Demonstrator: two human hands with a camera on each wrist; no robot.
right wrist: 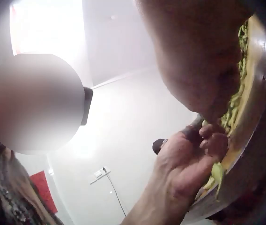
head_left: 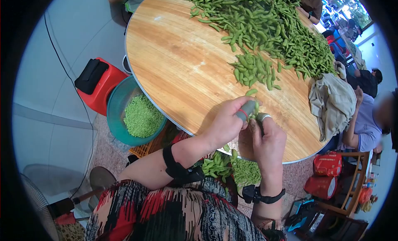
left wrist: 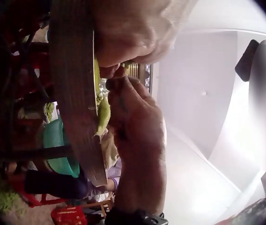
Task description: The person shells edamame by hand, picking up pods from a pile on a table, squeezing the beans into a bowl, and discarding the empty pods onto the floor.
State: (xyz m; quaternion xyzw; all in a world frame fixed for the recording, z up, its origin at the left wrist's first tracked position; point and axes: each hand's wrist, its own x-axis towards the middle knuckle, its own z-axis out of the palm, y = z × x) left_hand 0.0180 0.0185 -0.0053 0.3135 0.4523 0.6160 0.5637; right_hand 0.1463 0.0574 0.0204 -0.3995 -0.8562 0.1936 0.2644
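Note:
In the head view my left hand [head_left: 226, 121], a grey cover and a red band on its finger, grips a green soybean pod [head_left: 256, 108] just above the near table edge. My right hand [head_left: 270, 142] meets it there, thumb and forefinger pinching at the pod's lower end. A metal-looking band sits on that forefinger. One loose pod [head_left: 251, 92] lies just beyond the fingertips. Both hands come together in the left wrist view, with a green pod [left wrist: 104, 115] beside the right hand [left wrist: 140, 126]. Fingers hide most of the held pod.
The round wooden table [head_left: 174, 54] bears a large heap of soybean pods [head_left: 269, 25] and a small pile [head_left: 253, 69] nearer. A teal basin [head_left: 114, 120] of shelled beans stands below left, beside a red stool [head_left: 105, 85]. A beige cloth [head_left: 331, 102] lies right, near a seated person [head_left: 367, 120].

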